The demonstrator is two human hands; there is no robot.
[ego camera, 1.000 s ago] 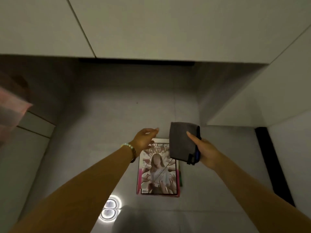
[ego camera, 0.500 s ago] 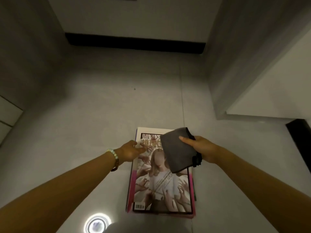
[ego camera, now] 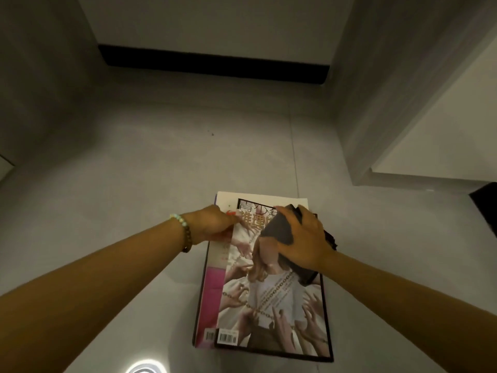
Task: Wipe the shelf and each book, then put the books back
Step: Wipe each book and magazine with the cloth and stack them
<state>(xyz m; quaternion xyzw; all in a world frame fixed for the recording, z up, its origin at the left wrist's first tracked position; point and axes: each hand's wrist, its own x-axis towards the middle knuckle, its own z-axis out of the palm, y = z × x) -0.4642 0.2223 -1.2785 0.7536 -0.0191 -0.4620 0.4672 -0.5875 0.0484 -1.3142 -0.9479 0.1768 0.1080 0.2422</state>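
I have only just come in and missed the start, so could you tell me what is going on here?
A person is wiping books that lie stacked on the grey floor. The right hand holds a grey cloth and presses it on the upper part of the top magazine. The left hand holds that magazine at its upper left edge. A pink-covered book shows beneath it.

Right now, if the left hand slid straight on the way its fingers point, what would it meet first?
The left hand touches the left edge of the top magazine; going on across the cover, it would likely meet the grey cloth under the right hand, though depth is unclear.
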